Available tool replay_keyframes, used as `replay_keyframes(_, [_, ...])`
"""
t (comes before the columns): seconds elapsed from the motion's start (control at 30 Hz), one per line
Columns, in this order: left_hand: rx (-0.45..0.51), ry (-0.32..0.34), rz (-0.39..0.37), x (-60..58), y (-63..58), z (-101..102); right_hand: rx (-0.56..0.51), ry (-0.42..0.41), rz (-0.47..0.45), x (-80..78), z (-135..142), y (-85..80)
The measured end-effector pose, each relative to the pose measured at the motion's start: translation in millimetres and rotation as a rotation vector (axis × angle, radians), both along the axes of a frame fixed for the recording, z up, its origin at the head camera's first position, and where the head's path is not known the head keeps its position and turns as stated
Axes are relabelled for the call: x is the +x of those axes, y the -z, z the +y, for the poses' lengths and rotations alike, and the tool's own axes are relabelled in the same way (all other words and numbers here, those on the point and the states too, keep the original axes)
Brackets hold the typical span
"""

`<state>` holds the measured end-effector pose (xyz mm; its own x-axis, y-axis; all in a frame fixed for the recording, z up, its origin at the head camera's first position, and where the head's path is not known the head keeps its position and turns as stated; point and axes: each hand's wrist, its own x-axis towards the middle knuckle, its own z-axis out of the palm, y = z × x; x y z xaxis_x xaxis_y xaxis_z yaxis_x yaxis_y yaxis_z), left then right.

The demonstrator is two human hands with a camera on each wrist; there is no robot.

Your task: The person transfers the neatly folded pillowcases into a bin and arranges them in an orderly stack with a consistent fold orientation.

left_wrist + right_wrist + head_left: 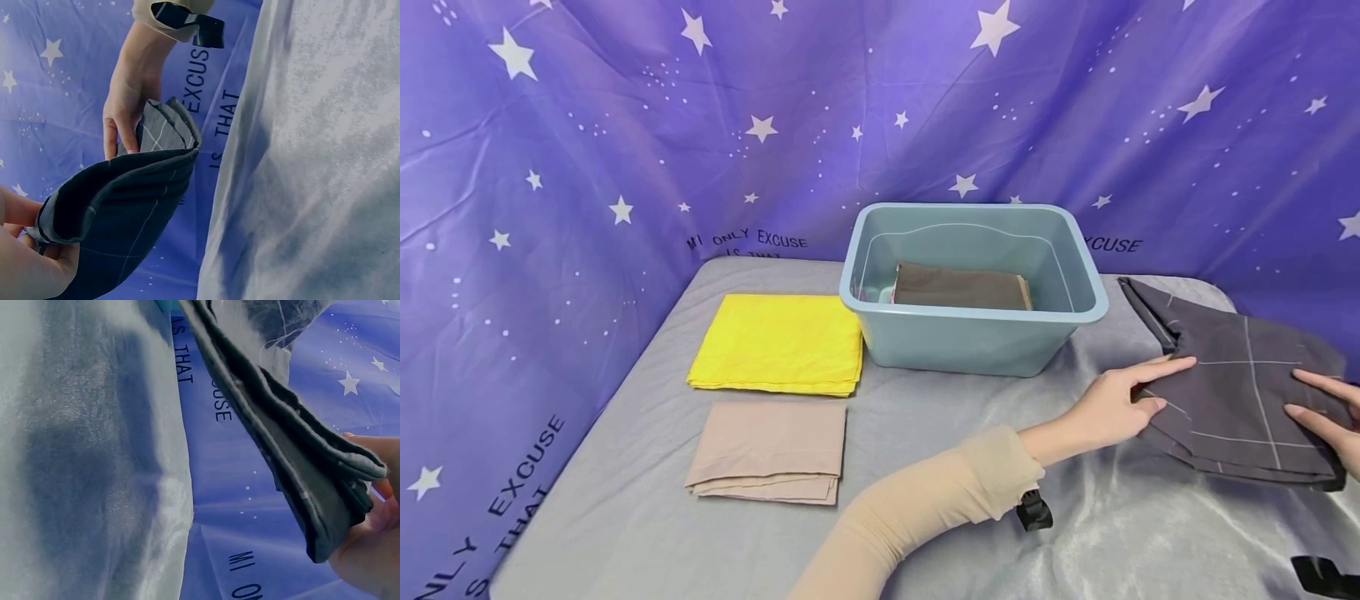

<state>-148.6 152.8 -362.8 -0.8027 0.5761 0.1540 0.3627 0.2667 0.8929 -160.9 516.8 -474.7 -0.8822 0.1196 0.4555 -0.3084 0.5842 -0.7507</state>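
Observation:
A folded dark grey cloth (1232,392) with thin white lines is held up above the right side of the bed. My left hand (1101,412) grips its left edge, index finger stretched over the top face. In the left wrist view that hand (34,256) has its thumb and fingers around the cloth's edge. At the opposite end my right hand (1333,408) holds the cloth, partly cut off by the frame. The right wrist view shows the cloth's layered folds (300,462) pinched in the right hand (375,550).
A blue-grey plastic bin (955,342) stands at the back centre with a folded dark brown cloth (958,287) inside. Left of it lie a folded yellow cloth (778,342) and a folded pinkish-beige cloth (767,450). A purple starred curtain (820,158) hangs behind the grey bed (625,500).

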Motion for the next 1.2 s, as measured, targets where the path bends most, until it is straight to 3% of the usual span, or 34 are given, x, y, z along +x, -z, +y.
replay_keyframes(0.1, [0.005, 0.009, 0.005, 2.0, -4.5, -3, 0.017, 0.014, -0.007, -4.3, 12, 7.3])
replay_keyframes(0.27, [0.029, 0.025, 0.007, 4.4, -13.8, -10, 0.16, 0.115, -0.016, -11.5, 26, 15.3])
replay_keyframes(0.43, [0.061, 0.042, 0.018, 4.0, -19.5, -16, 0.145, 0.117, 0.003, -13.4, 23, 10.1])
replay_keyframes(0.63, [0.089, 0.059, 0.052, 0.4, -25.3, -29, 0.013, 0.048, 0.006, -17.2, 10, -1.4])
replay_keyframes(0.87, [0.11, 0.062, 0.145, -3.2, -33.2, -50, -0.475, -0.232, -0.025, -21.0, -3, -12.0])
replay_keyframes(1.0, [0.176, 0.077, 0.16, -4.0, -35.7, -62, -0.558, -0.264, -0.038, -23.7, -7, -13.0])
replay_keyframes(1.1, [0.213, 0.073, 0.149, -4.9, -36.9, -69, -0.537, -0.261, -0.017, -26.6, -10, -12.9])
replay_keyframes(1.2, [0.242, 0.065, 0.137, -6.2, -37.4, -74, -0.513, -0.302, 0.045, -22.0, -30, -28.1])
